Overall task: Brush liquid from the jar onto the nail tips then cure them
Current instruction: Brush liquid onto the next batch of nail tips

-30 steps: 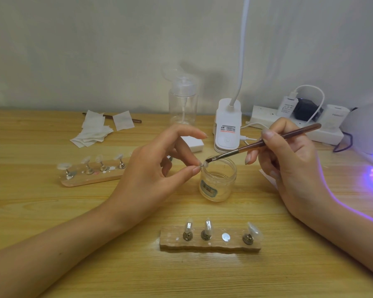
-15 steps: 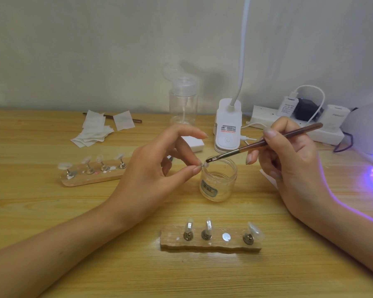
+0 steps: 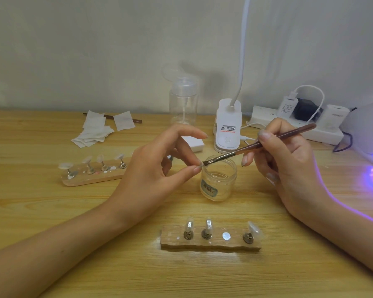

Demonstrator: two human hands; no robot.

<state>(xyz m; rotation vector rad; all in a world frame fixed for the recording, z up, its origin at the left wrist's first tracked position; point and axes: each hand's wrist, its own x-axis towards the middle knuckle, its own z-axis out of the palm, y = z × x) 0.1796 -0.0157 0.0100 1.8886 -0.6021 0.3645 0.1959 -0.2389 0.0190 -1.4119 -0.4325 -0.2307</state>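
Observation:
My left hand (image 3: 157, 168) pinches a small nail tip (image 3: 202, 164) between thumb and a finger, just over the left rim of the open clear jar (image 3: 218, 179). My right hand (image 3: 289, 166) grips a brown-handled brush (image 3: 261, 141), and its bristles touch the pinched tip. A near wooden stand (image 3: 210, 238) carries three nail tips on metal pegs plus one bare magnet disc. A second wooden stand (image 3: 93, 172) with several tips lies at the left, partly behind my left hand.
A curing lamp (image 3: 366, 130) glowing violet sits at the right edge. At the back stand a clear pump bottle (image 3: 183, 104), a white clip lamp (image 3: 228, 127) and a power strip (image 3: 299, 123) with plugs. White wipes (image 3: 95, 131) lie at back left.
Almost nothing has moved. The brush tip has shifted very slightly against the pinched nail tip above the jar.

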